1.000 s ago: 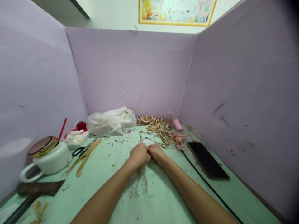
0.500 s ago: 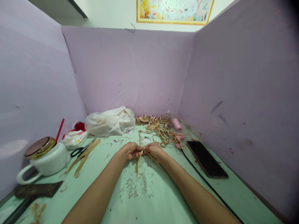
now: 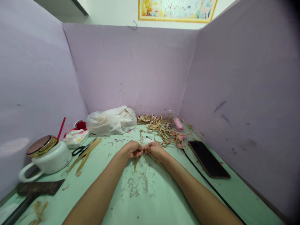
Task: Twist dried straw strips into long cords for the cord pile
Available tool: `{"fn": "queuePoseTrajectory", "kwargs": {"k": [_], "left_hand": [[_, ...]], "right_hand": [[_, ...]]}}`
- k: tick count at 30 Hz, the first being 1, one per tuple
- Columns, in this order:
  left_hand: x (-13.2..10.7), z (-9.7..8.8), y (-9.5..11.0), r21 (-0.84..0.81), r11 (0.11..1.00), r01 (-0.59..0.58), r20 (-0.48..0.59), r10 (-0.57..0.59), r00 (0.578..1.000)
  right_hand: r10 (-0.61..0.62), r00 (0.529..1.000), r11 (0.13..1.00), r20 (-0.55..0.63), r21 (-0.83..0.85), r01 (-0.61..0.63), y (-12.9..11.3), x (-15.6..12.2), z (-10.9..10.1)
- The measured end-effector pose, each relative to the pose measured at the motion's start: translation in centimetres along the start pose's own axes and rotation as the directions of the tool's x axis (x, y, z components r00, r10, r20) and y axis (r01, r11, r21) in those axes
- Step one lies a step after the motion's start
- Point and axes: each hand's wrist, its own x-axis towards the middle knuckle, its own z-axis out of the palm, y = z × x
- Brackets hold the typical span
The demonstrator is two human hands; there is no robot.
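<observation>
Both hands meet over the middle of the green tabletop, fingers pinched on tan plant-fibre strips. My left hand is closed on one strip, whose loose end hangs down toward me. My right hand pinches another strip, its tail running back under the wrist. Between the fingertips the strips join a thin twisted cord that stretches away from me. The fingertips nearly touch and hide the joint itself. Beyond the hands lies a tangled heap of the same tan cord.
Left: a white enamel mug with a lidded jar on it, black scissors, loose fibre strips, a hatchet-like tool. Behind: a white plastic bag, a pink thread spool. Right: a phone, a black cable. Lilac panels enclose three sides.
My fingers have shifted slightly on the strips, and the loose strip end below my left hand has swung a little left. The view has tilted slightly.
</observation>
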Motion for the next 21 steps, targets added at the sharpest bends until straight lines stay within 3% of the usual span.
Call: {"fn": "queuePoseTrajectory", "kwargs": {"k": [4, 10, 13, 17, 21], "left_hand": [[-0.1, 0.0, -0.1, 0.069, 0.997, 0.037, -0.109, -0.029, 0.994], [-1.3, 0.9, 0.2, 0.166, 0.983, -0.075, -0.222, 0.111, 0.969], [-1.8, 1.2, 0.2, 0.228, 0.962, -0.151, -0.269, 0.211, 0.940], [-2.4, 1.0, 0.1, 0.251, 0.955, -0.159, -0.250, 0.223, 0.942], [-2.3, 0.6, -0.1, 0.220, 0.956, -0.196, -0.227, 0.246, 0.942]], "right_hand": [[-0.031, 0.999, 0.993, -0.033, -0.119, 0.027, 0.4, 0.4, -0.2], [0.005, 0.999, 0.981, -0.042, -0.193, -0.013, -0.7, -0.2, -0.5], [0.107, 0.991, 0.990, 0.083, -0.096, -0.099, -1.9, -1.0, -1.1], [0.229, 0.911, 0.963, 0.343, 0.060, -0.264, -2.7, -1.3, -2.0], [0.220, 0.896, 0.954, 0.385, 0.106, -0.280, -2.4, -1.0, -2.3]]}}
